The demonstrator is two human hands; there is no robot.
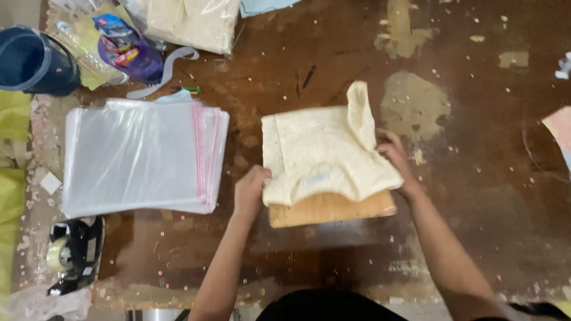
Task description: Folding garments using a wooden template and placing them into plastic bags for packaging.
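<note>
A cream knitted garment (324,151) lies folded over a flat tan board (333,209) on the worn brown table (476,196). My left hand (250,191) grips the garment's near left edge. At the right edge, my right hand (395,161) pinches the fabric, where a sleeve (359,110) sticks up and folds inward. The board shows only along the near side, below the cloth.
A stack of clear plastic bags (143,156) with a pink seal strip lies to the left. A tape dispenser (72,252) sits near left. At the far left are a dark blue bucket (33,62), a purple snack packet (128,50) and a bagged cream garment (190,24).
</note>
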